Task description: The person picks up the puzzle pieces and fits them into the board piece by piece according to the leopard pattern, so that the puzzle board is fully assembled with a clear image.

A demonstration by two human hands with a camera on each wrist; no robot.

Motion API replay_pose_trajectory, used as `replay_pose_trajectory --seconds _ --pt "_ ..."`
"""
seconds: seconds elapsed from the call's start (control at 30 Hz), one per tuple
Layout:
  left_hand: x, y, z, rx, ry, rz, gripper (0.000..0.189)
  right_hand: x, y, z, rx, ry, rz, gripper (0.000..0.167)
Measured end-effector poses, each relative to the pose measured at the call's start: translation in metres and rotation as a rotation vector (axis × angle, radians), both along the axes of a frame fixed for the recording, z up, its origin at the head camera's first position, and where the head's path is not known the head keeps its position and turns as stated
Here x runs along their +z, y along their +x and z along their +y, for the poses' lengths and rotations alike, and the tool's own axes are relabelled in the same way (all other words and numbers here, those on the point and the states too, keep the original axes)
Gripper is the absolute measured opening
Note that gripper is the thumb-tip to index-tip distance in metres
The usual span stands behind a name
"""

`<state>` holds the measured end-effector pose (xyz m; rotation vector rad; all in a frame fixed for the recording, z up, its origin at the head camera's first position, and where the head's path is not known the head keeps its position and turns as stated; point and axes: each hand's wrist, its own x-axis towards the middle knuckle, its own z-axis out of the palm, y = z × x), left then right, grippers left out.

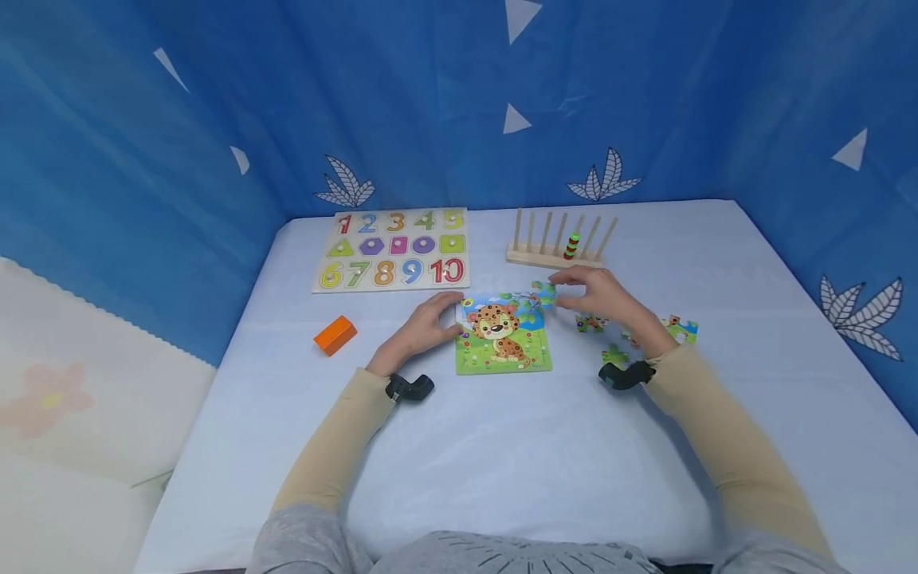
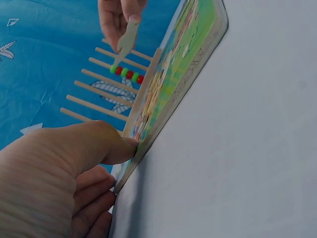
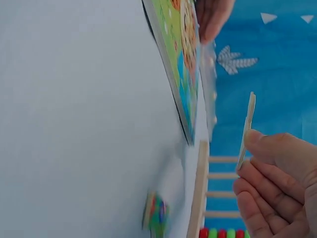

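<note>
A jigsaw board (image 1: 495,365) with a leopard cub picture lies on the table. My left hand (image 1: 423,327) holds its left edge, the thumb lying on the rim in the left wrist view and the fingers at the corner. My right hand (image 1: 601,296) pinches a jigsaw piece (image 1: 545,293) between thumb and fingers at the board's upper right corner. From the right wrist view, the piece (image 3: 247,124) appears edge-on, raised above the table. Loose jigsaw pieces (image 1: 615,355) lie right of the board, some partly hidden by the right wrist.
A wooden number and shape board (image 1: 390,251) lies at the back left. Behind the right hand stands a wooden peg rack (image 1: 545,258) with red and green beads (image 1: 571,245) on one peg. An orange block (image 1: 335,336) is at the left. Blue curtains (image 1: 445,104) border the table.
</note>
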<state>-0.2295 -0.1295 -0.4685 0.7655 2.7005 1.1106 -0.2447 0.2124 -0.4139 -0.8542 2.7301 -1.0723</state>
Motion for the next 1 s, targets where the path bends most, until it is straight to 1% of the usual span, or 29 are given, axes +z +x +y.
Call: replay_pose_trajectory --seconds 0.13,0.37,0.67,1.0 --pt "0.000 0.000 0.001 0.002 -0.001 -0.006 0.065 -0.009 -0.004 -0.017 0.043 0.011 -0.012 0.041" --pt "0.001 0.001 0.001 0.012 -0.009 -0.026 0.065 -0.016 -0.004 -0.033 0.047 0.058 -0.021 0.041" --pt "0.003 0.001 0.001 0.010 -0.022 -0.014 0.066 -0.020 -0.004 -0.040 0.058 0.138 0.024 0.040" --pt "0.003 0.000 0.000 0.003 -0.025 -0.008 0.064 -0.021 -0.007 -0.042 0.063 0.183 0.073 0.041"
